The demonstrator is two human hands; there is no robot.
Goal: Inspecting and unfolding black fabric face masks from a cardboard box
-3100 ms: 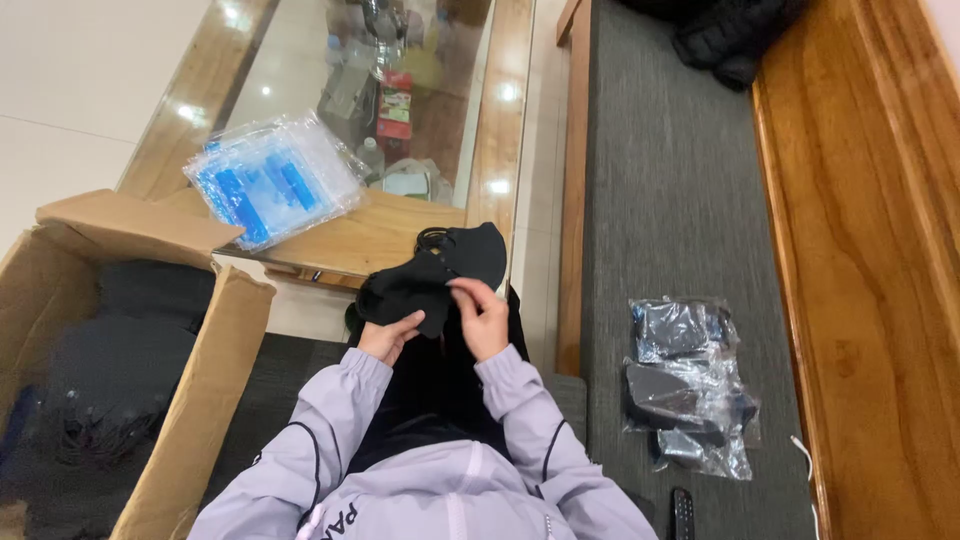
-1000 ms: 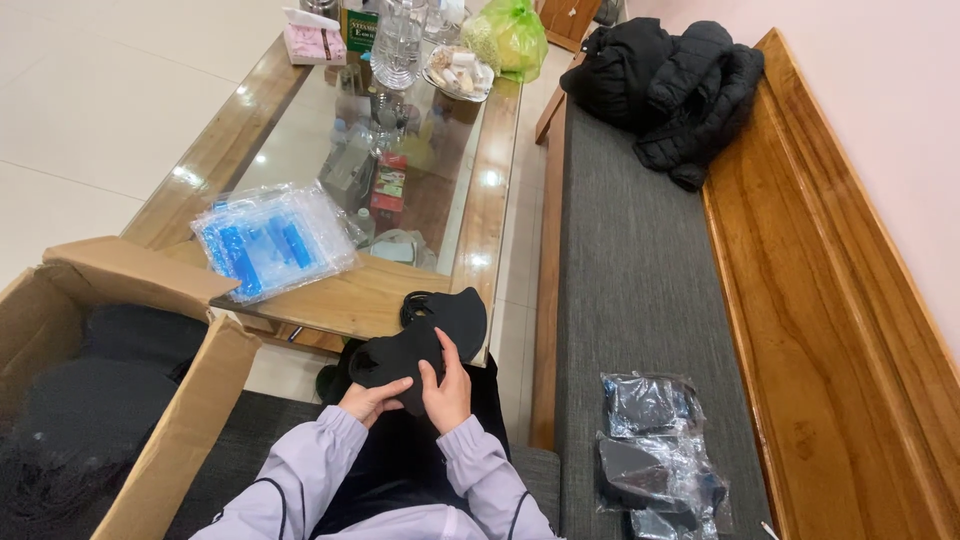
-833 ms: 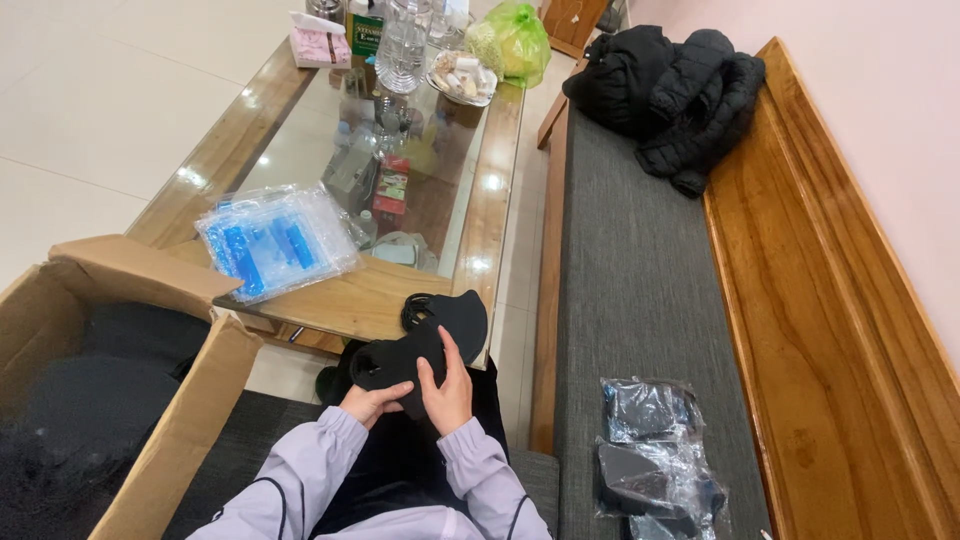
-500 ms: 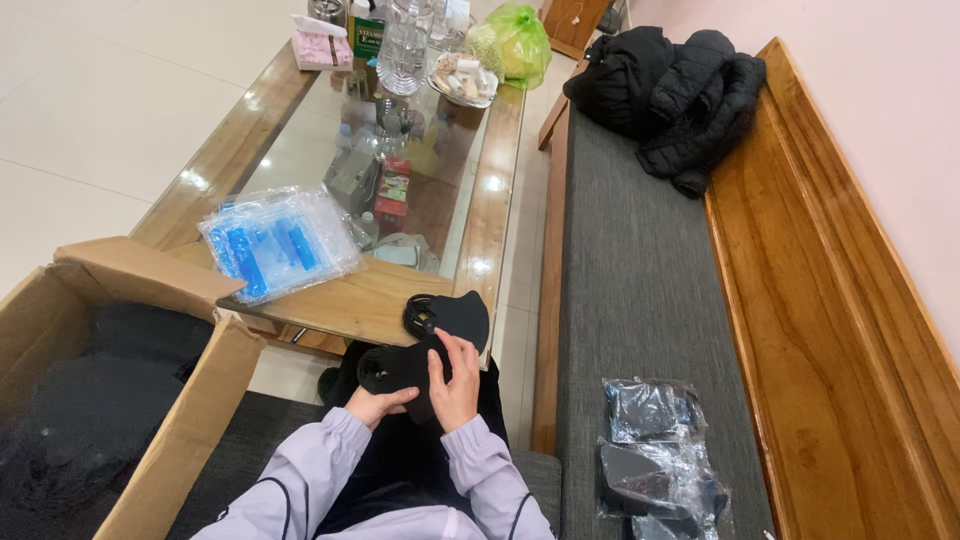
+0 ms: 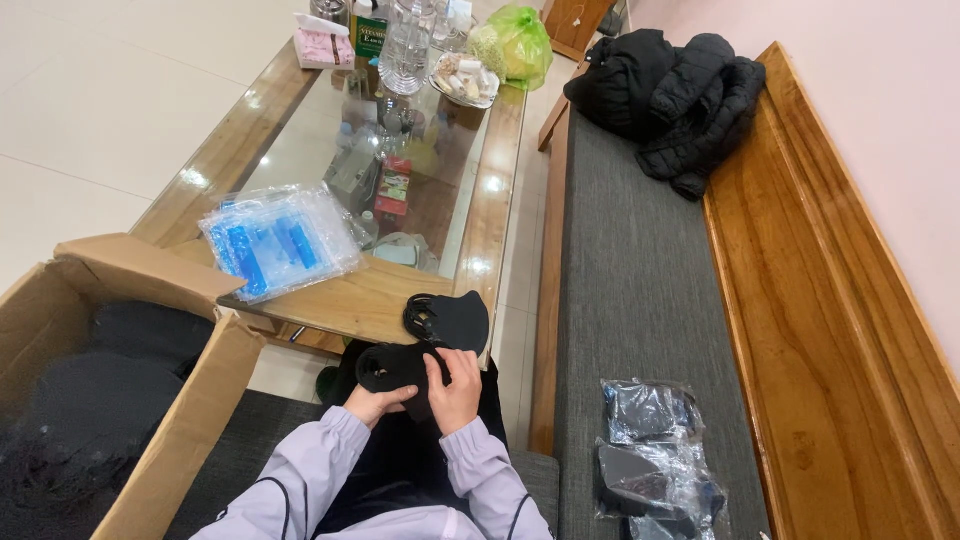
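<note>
I hold a black fabric face mask (image 5: 447, 328) over my lap, at the near edge of a glass-topped wooden table (image 5: 490, 230). My right hand (image 5: 457, 387) grips the mask's lower middle with bent fingers. From the left side my left hand (image 5: 375, 402) holds its lower part, where an ear loop curls. The mask's upper half lies spread against the table edge.
A stack of clear bags with blue print (image 5: 278, 240) lies on the table. An open cardboard box (image 5: 180, 420) with dark masses inside stands at my left. Packed black masks in clear plastic (image 5: 650, 455) rest on the grey bench cushion (image 5: 630, 280). A black jacket (image 5: 670, 100), bottles and snacks sit farther off.
Over the last second the view tilted slightly and the mask shifted a little toward the table edge. Both hands keep their hold on it.
</note>
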